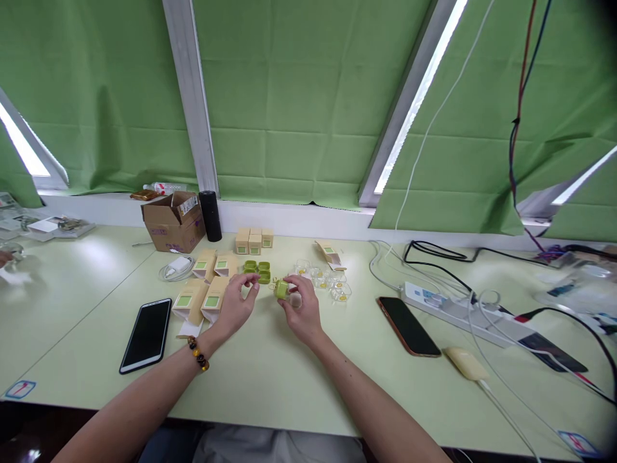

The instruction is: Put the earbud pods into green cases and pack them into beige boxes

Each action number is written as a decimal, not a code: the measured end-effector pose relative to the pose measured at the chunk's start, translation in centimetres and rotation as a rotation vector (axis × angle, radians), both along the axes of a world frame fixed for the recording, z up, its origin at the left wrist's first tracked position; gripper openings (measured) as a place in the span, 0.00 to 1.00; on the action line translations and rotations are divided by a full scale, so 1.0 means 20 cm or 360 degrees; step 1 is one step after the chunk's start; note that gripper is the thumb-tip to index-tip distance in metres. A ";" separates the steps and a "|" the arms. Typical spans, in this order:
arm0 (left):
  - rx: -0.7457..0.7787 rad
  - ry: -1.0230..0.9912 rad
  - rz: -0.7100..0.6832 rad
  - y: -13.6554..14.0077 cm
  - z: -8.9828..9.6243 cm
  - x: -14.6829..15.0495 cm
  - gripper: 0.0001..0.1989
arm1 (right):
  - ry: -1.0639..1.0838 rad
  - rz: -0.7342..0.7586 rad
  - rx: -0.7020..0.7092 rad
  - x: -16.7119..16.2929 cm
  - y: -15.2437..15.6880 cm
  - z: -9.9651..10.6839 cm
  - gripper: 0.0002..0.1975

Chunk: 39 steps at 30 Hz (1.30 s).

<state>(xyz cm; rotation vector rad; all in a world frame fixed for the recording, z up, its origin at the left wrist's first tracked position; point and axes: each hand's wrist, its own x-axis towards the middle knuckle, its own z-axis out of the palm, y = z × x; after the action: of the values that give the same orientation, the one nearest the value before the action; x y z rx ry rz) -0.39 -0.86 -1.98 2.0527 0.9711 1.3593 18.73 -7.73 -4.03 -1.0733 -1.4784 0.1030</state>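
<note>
My right hand (303, 305) grips a small green case (281, 289) between thumb and fingers, above the middle of the table. A thin ring or loop seems to stick out at the case's left side. My left hand (238, 302), with a beaded bracelet at its wrist, is to the left of the case, its thumb and fingers apart and nothing visible between them. Just beyond its fingertips are several green cases (263, 266) grouped together. To the right of my right hand lie several clear plastic pieces (341, 292) with yellow spots.
Opened tan cartons (190, 299) lie beside my left forearm, near a black phone (146, 335). Small closed boxes (254, 238) stand at the back. A brown cardboard box (173, 222) and black cylinder (210, 215) are back left. Another phone (408, 326) and a power strip (453, 312) lie right.
</note>
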 end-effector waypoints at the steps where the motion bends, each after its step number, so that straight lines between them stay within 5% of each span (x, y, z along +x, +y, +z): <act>1: 0.0032 0.0019 0.0003 0.00 0.00 0.00 0.10 | 0.0006 0.0002 -0.0010 0.00 0.00 0.00 0.23; 8: 0.0331 0.0161 -0.0188 -0.07 0.04 0.00 0.19 | -0.0054 -0.0006 -0.0016 0.00 0.00 -0.01 0.26; 15: 0.0358 0.0303 -0.0286 -0.08 0.03 0.00 0.27 | -0.0202 -0.0012 0.0039 -0.01 -0.01 -0.01 0.29; 23: 0.0341 0.0274 -0.0319 -0.08 0.02 0.02 0.23 | -0.0448 0.0017 0.0275 0.01 -0.01 0.00 0.29; 31: 0.0324 0.0177 -0.0334 -0.07 0.02 0.02 0.21 | -0.0557 -0.0004 0.0314 0.02 -0.02 0.02 0.18; 39: 0.0405 0.0155 -0.0337 -0.08 0.03 0.01 0.22 | -0.0660 -0.0017 0.0397 0.02 -0.02 0.03 0.22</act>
<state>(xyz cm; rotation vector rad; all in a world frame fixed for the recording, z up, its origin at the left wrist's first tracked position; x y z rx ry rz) -0.23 -2.38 -1.37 2.3533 0.6212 1.3372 19.10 -8.11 -3.52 -0.9323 -1.7993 -0.3222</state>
